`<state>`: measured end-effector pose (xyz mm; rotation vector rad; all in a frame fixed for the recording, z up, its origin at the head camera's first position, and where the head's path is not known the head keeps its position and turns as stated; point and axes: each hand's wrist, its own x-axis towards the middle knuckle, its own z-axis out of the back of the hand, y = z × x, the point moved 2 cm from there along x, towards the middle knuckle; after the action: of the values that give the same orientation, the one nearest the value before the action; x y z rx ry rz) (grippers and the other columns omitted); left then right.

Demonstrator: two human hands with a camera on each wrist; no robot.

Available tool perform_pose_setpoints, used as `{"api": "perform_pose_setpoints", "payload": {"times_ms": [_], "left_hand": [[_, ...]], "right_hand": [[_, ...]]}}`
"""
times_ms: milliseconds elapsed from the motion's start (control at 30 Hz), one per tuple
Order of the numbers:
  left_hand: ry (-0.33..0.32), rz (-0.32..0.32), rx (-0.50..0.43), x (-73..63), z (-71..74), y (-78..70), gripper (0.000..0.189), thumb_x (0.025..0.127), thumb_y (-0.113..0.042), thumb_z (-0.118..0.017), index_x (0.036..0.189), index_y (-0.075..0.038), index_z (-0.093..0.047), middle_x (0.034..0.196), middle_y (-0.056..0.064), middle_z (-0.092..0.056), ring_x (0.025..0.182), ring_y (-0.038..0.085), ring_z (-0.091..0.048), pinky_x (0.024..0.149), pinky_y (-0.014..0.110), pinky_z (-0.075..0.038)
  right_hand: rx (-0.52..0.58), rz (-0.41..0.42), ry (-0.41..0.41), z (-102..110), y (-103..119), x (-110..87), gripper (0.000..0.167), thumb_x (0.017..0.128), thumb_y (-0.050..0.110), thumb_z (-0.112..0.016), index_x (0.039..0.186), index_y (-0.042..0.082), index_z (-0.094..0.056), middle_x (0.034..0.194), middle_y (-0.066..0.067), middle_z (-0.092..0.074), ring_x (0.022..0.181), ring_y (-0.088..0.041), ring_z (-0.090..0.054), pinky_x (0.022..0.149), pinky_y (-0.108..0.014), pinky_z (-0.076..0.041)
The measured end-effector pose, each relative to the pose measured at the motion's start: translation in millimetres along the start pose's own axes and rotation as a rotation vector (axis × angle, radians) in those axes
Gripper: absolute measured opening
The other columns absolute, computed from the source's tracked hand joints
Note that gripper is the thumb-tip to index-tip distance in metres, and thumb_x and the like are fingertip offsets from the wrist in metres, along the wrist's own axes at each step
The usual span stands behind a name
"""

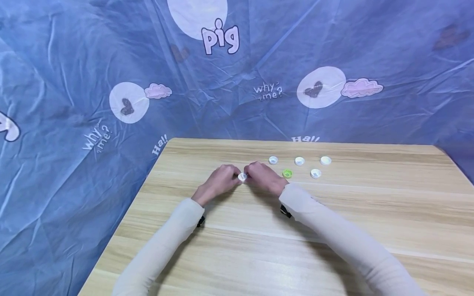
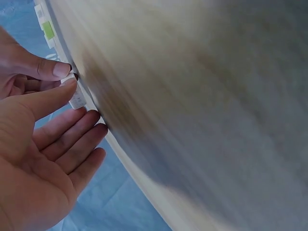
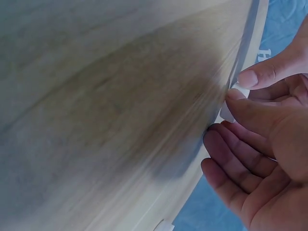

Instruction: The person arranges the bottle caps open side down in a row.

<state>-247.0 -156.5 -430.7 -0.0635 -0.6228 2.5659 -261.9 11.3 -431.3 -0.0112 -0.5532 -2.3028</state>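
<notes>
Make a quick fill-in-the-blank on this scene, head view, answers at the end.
1. The small round piece between the left hand and the right hand is coloured ____.
2. Of the five loose pieces lying on the table apart from the hands, ____ are white.
3. The odd-coloured piece among those five is ____.
4. The topmost word printed on the blue cloth reads "____".

Missing words: white; four; green; pig.

a round white cap (image 1: 242,177) is gripped from both sides.
</notes>
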Motion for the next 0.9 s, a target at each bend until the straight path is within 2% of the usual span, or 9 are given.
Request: {"api": "perform_pose_setpoints", "payload": {"times_ms": [367,600,767,900], "left_hand": [[0.010,-0.030,0.120,2.4,-2.1,-4.4,0.008,0.095,-0.007,-0.074,0.102,-0.004,-0.077,0.101,0.009,-0.071,0.087,0.020,-0.065,0.077,0.037,-0.059],[0.008,-0.016,0.111,3.2,-2.4,-3.8,0.013,0.094,-0.006,-0.075,0.106,-0.003,-0.077,0.106,0.011,-0.072,0.094,0.023,-0.067,0.082,0.037,-0.059],[0.001,-0.005,0.084,2.5,-2.0,-3.5,0.018,0.093,-0.005,-0.076,0.111,-0.001,-0.077,0.110,0.013,-0.072,0.101,0.026,-0.069,0.088,0.039,-0.059],[-0.001,0.009,0.068,1.8,-2.4,-3.0,0.023,0.092,-0.005,-0.077,0.114,0.000,-0.076,0.110,0.013,-0.072,0.101,0.026,-0.068,0.090,0.039,-0.058]], "right_hand": [[-0.026,0.000,-0.019,1.2,2.5,-1.8,0.008,0.092,0.000,-0.074,0.085,0.001,-0.073,0.078,-0.008,-0.069,0.069,-0.019,-0.066,0.063,-0.028,-0.058],[-0.030,-0.014,-0.033,1.0,1.8,-2.4,0.007,0.092,-0.002,-0.072,0.085,0.000,-0.072,0.079,-0.010,-0.067,0.071,-0.021,-0.065,0.065,-0.030,-0.058],[-0.023,-0.006,-0.031,1.9,0.7,-5.8,0.002,0.091,-0.004,-0.072,0.091,-0.003,-0.074,0.083,-0.013,-0.070,0.076,-0.024,-0.068,0.070,-0.031,-0.061],[-0.013,-0.003,-0.016,3.3,-0.3,-9.1,0.005,0.091,0.000,-0.075,0.094,-0.004,-0.075,0.086,-0.014,-0.072,0.079,-0.025,-0.070,0.073,-0.032,-0.061]]}}
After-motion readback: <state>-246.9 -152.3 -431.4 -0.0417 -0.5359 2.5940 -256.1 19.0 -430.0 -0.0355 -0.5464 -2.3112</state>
